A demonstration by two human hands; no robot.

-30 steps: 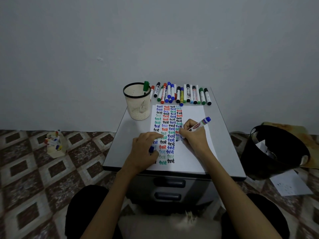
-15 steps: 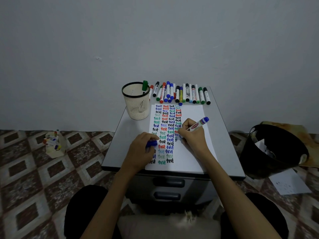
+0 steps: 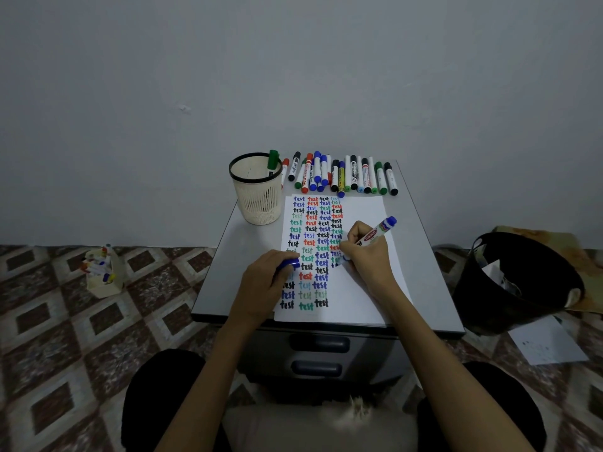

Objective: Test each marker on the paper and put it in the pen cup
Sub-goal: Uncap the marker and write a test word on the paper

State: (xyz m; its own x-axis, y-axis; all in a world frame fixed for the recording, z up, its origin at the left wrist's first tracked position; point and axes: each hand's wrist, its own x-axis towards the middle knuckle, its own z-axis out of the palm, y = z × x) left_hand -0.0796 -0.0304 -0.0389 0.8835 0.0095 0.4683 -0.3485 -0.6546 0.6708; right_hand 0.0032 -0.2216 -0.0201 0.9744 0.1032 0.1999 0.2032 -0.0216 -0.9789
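A white paper point(image 3: 362, 288) lies on the small grey cabinet top point(image 3: 225, 265), filled with columns of the word "test" in several colours. My right hand point(image 3: 368, 259) grips a blue marker point(image 3: 375, 234), its tip down on the paper at the fourth column. My left hand point(image 3: 264, 282) rests on the paper's left edge and pinches the blue cap point(image 3: 288, 264). A cream mesh pen cup point(image 3: 257, 190) with a black rim stands at the back left, one green marker point(image 3: 272, 161) in it. A row of several markers point(image 3: 342, 174) lies along the back edge.
A black bin point(image 3: 515, 282) holding crumpled paper stands on the floor to the right, a loose sheet point(image 3: 548, 344) beside it. A small cream holder with markers point(image 3: 101, 272) sits on the tiled floor at left. Two drawer handles point(image 3: 319, 344) face me.
My right hand keeps writing at the fourth column with little shift. My left hand's fingers have turned so the blue cap shows more between them.
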